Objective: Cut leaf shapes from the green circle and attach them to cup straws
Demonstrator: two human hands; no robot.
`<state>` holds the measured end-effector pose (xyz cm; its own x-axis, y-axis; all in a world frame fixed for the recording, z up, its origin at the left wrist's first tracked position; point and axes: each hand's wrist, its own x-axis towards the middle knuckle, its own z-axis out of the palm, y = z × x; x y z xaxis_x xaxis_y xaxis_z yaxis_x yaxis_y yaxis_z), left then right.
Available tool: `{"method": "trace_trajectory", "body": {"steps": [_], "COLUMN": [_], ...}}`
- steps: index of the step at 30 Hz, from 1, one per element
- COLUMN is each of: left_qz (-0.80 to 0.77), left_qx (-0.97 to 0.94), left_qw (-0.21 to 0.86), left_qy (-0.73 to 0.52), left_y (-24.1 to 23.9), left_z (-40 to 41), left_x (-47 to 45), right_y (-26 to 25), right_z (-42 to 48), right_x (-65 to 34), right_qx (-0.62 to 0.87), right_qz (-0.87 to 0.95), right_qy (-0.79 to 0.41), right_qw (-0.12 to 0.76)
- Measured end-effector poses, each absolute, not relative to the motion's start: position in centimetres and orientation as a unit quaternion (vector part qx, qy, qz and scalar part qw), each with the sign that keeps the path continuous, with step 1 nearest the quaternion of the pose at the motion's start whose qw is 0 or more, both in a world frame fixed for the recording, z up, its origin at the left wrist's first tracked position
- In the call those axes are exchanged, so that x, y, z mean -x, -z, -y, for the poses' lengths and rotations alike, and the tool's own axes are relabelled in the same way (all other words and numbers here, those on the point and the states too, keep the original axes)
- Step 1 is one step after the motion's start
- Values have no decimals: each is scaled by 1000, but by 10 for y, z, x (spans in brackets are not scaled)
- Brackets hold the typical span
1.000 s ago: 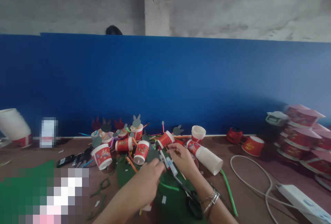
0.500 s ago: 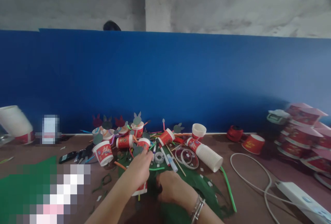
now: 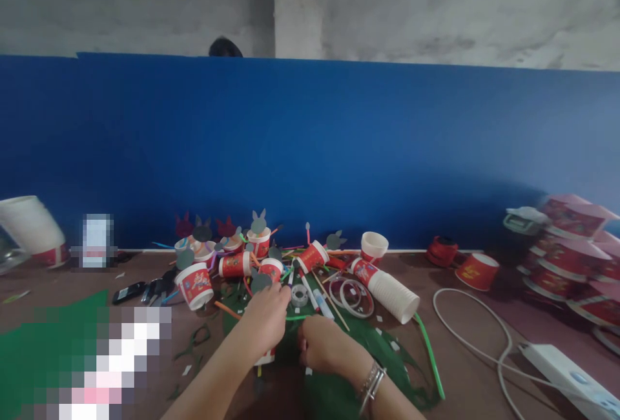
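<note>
My left hand (image 3: 268,318) is closed, its fingers curled away from me over the middle of the pile, and what they grip is hidden. Just below it a red and white paper cup (image 3: 265,358) shows in part, with a short yellow piece (image 3: 259,371) under its rim. My right hand (image 3: 325,344), with bracelets at the wrist, is curled closed above a dark green sheet (image 3: 334,394); its fingertips are mostly hidden. A green pipe cleaner (image 3: 296,318) lies between the hands. Beyond them are a grey tape roll (image 3: 299,294) and a glue stick or marker (image 3: 322,304).
Decorated paper cups (image 3: 194,285) with cut-out animal heads crowd the back. A stack of cups (image 3: 393,294), clear tape rings (image 3: 356,297) and a wooden stick (image 3: 339,315) lie right of centre. A power strip (image 3: 566,371) and cable are at the right. A blue partition (image 3: 310,148) stands behind.
My right hand has moved slightly up and away from me. The left hand has shifted a little right and down, covering more of the cup below. The view has shifted slightly.
</note>
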<state>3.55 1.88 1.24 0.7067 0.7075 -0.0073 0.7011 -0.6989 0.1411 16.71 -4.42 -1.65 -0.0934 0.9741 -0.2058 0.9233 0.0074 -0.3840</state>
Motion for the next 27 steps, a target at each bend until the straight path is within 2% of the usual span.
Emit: {"method": "trace_trajectory", "body": {"steps": [6, 11, 18, 22, 27], "left_qz": [-389, -385, -333, -330, -321], "left_qx": [-919, -920, -929, -933, -938], "left_qw": [55, 48, 130, 116, 110], "left_qy": [-31, -63, -93, -83, -70], "left_y": [-11, -10, -13, -13, -10], "left_z": [-19, -20, -17, -17, -18], "left_x": [-37, -38, -42, -45, -44], "right_y": [13, 13, 14, 11, 7], "right_z": [41, 37, 35, 36, 42], "right_x": [-179, -191, -204, -204, -201], "right_qx": [674, 668, 629, 632, 675], "right_qz": [698, 678, 680, 683, 675], "right_qy": [-226, -266, -307, -301, -270], "right_qw": [85, 151, 219, 208, 122]}}
